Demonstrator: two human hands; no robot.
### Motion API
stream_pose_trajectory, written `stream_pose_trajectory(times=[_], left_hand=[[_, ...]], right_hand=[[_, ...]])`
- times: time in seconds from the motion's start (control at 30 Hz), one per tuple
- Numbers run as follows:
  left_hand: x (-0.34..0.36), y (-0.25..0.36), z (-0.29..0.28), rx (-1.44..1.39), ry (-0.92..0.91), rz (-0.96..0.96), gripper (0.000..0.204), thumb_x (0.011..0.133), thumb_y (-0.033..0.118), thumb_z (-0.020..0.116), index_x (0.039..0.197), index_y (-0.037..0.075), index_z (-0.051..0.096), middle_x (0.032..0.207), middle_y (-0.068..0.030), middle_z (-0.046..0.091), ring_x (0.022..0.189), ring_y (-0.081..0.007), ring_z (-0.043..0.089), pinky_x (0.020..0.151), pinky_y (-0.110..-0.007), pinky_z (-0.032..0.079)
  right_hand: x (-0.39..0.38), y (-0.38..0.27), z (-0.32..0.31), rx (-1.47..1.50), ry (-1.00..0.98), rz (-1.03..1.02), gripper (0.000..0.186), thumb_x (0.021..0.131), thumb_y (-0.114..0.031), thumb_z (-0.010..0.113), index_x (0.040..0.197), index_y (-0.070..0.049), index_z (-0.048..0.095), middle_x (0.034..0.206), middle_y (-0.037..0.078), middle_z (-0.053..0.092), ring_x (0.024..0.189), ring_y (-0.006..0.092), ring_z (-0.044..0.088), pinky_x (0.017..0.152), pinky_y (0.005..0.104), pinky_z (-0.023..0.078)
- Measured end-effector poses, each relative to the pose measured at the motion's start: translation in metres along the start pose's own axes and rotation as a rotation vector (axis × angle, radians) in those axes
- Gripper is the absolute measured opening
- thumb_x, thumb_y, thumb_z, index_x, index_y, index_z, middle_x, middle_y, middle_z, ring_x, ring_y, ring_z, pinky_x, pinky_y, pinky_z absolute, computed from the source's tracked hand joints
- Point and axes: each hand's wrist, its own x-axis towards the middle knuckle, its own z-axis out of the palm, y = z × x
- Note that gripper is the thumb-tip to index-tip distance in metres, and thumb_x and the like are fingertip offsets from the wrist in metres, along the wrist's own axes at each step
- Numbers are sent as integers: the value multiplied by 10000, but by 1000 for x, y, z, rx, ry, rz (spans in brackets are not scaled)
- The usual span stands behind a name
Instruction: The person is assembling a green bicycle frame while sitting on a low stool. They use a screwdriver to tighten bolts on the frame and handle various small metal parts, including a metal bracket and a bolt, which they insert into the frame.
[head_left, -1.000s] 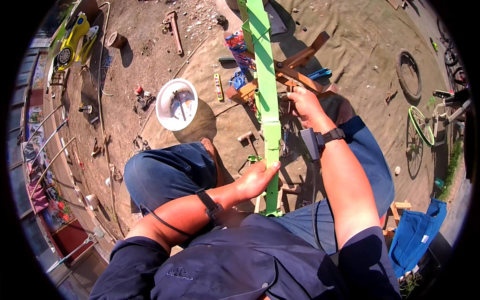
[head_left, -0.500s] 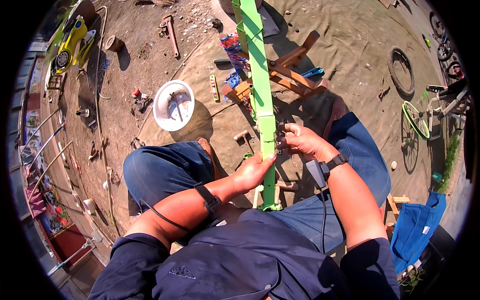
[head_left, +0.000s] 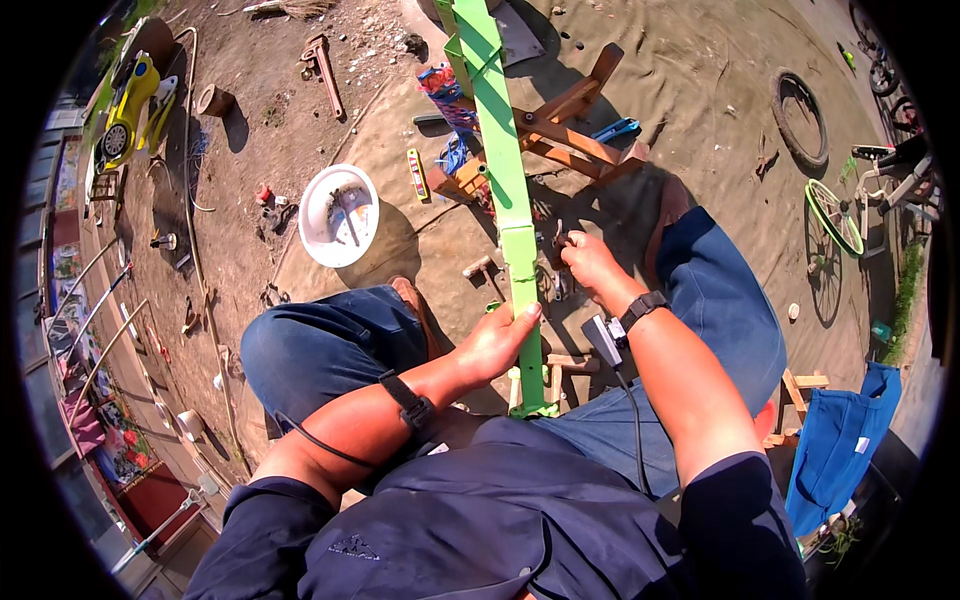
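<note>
A long, light-green painted metal beam (head_left: 497,130) runs from the top of the view down between my knees, with a sleeve-like joint at about its middle. My left hand (head_left: 497,343) is closed round the lower part of the beam, thumb on its upper face. Just right of the joint, my right hand (head_left: 597,264) is pinched shut, apart from the beam. A small dark metal piece shows at its fingertips; its kind is too small to tell. The beam's far part passes over a brown wooden folding stool (head_left: 570,140). A hammer-like tool (head_left: 485,270) lies left of the beam.
To the left stands a white basin (head_left: 312,225) with tools in it; a yellow level (head_left: 417,175) lies beside it. A pipe wrench (head_left: 324,78) lies farther off. At right are a loose tyre (head_left: 798,118), a bicycle (head_left: 835,215) and a blue cloth (head_left: 840,450).
My right hand has drawn away from the beam, and the small dark piece now shows at its fingertips. My left hand keeps its grip. The view has shifted slightly.
</note>
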Motion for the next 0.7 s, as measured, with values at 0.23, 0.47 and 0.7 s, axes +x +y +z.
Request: stream_pose_trajectory(times=[0.23,0.47,0.7], left_hand=[[-4,9,2,-22,2,-13,423,1021,434,396,1033,24,498,814,-92,628,727,-172,627,653,-329,515],[-2,5,1,-3,8,-1,434,1016,444,405,1039,22,502,822,-90,630,734,-172,628,665,-327,518],[-1,5,2,12,25,-7,440,1016,447,406,1028,20,513,829,-89,628,737,-168,623,665,-327,518]], right_hand=[[-15,-45,17,444,18,92,108,830,-203,562,771,-115,539,598,-26,432,466,111,400,450,300,306],[-19,-54,21,524,-32,83,69,858,-170,566,809,-122,575,616,-27,501,457,85,417,428,266,308],[-19,-63,24,588,-13,28,32,854,-153,572,838,-132,590,641,-30,516,451,70,386,420,251,295]])
